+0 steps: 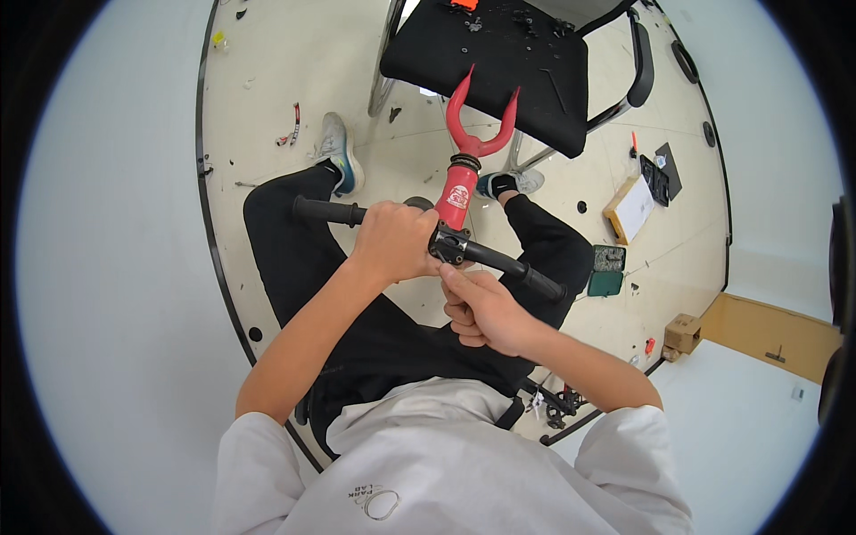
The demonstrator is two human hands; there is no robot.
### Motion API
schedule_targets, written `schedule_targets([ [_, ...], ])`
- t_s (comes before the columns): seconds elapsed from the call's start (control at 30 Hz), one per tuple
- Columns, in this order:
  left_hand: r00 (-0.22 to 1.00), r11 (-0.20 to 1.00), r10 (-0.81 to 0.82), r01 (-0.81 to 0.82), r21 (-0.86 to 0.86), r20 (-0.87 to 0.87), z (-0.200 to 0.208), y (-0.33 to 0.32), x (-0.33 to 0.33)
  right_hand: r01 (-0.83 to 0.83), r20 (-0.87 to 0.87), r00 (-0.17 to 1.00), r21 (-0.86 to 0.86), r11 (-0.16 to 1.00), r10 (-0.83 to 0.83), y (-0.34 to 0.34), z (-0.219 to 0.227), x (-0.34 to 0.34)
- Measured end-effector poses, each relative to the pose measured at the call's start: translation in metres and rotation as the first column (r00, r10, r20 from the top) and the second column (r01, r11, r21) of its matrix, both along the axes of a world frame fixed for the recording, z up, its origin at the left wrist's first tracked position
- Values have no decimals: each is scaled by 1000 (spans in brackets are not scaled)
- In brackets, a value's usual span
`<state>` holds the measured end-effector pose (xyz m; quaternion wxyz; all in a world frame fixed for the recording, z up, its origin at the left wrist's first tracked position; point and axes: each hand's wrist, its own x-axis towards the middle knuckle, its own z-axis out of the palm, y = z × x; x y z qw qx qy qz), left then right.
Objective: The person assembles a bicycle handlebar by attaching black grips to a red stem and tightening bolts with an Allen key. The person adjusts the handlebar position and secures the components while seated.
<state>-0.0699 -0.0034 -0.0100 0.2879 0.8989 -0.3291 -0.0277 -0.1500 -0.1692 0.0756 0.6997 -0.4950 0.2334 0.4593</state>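
A red bike fork point(482, 144) with its red head tube point(456, 198) lies above my lap, prongs pointing away toward the chair. A black handlebar point(496, 259) crosses its near end, with a ribbed rubber grip on each side, and a black stem clamp point(448, 242) with bolts holds the bar. My left hand point(397, 239) is wrapped around the bar just left of the clamp. Close under the clamp, my right hand point(486, 312) is closed in a pinch, thumb toward the bolts. Whatever thin thing it holds is mostly hidden by the fingers.
Ahead stands a black chair point(419, 55) with small dark parts and a thin L-shaped rod point(553, 89) on its seat. On the floor to the right lie a paper-topped box point(629, 210), a black tool case point(654, 181) and a green case point(606, 283). Farther right sits a cardboard box point(683, 333).
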Motion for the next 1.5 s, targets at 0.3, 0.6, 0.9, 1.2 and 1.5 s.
schedule_targets([
  [0.3, 971, 974, -225, 222, -51, -83, 10, 29, 26, -13, 307, 952, 63, 998, -7, -9, -36, 6],
  [0.6, 973, 971, -169, 192, 142, -157, 9, 23, 21, 365, 300, 890, -17, 931, -343, 24, -32, -13],
  [0.9, 988, 977, -137, 147, 156, -72, 3, 21, 19, 757, 298, 599, 90, 647, -743, 98, -43, -22],
  [1.2, 985, 976, -157, 166, 143, -73, 5, 22, 20, 707, 144, 680, 131, 695, -719, 86, -27, -17],
  [1.5, 980, 978, -197, 198, 70, -26, 9, 20, 22, 662, 261, 690, 148, 734, -675, 83, -32, -32],
])
